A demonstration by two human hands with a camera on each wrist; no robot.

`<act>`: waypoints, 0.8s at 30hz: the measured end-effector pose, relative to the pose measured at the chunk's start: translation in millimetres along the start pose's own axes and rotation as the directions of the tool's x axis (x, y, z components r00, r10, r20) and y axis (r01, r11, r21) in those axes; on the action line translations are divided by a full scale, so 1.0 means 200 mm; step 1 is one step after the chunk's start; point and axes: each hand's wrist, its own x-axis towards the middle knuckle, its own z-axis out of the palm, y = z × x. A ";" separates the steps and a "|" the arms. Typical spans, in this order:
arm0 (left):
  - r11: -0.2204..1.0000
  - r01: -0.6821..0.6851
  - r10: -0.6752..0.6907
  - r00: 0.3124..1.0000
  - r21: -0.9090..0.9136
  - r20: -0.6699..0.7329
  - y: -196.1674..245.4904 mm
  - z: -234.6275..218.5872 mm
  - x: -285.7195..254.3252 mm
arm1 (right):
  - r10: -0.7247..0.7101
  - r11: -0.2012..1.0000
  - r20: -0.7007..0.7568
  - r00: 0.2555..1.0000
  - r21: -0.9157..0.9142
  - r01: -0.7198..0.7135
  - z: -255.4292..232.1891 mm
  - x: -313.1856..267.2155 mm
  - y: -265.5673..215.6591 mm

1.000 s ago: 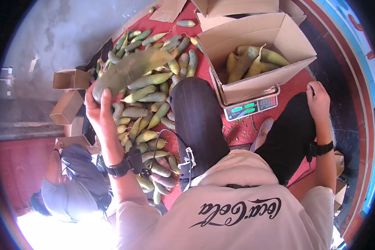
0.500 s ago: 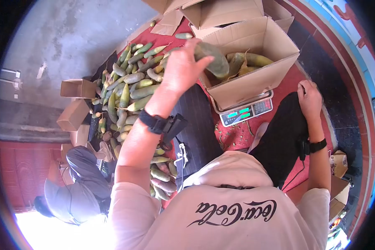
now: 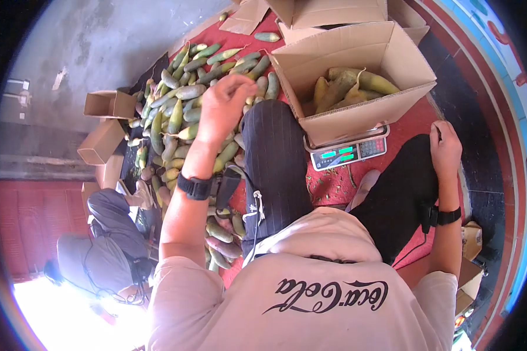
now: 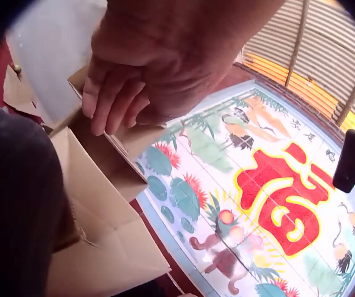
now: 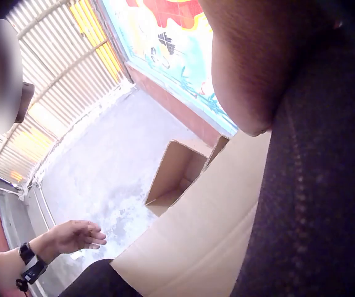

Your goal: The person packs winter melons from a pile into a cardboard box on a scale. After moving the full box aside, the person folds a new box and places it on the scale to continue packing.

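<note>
My left hand (image 3: 223, 108) is raised over the near side of a pile of green radishes (image 3: 184, 92), its fingers loosely bent with nothing in them. The left wrist view has the same hand (image 4: 156, 80) from close by, its fingers hanging down. My right hand (image 3: 445, 146) rests on my right knee, loosely curled and holding nothing. In front of me an open cardboard box (image 3: 363, 120) stands on a digital scale (image 3: 348, 154) with lit green displays. Several green radishes (image 3: 336, 90) lie inside the box.
More cardboard boxes (image 3: 328, 13) stand behind the filled one. Small open cartons (image 3: 108, 105) sit along the wall at left. Another person (image 3: 99, 251) sits at lower left. A red mat (image 3: 331, 187) lies under the scale and radishes. A tiled, painted wall (image 4: 227, 185) shows in the left wrist view.
My left hand carried a large green radish from the pile to the box, let it go, and has moved back left over the pile. My right hand has stayed on the knee.
</note>
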 end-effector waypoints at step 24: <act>0.513 0.810 -0.854 0.517 -0.284 -0.067 -1.58 -0.41 -1.06 | -0.019 0.983 0.205 0.979 -0.176 0.056 0.05 0.01 0.17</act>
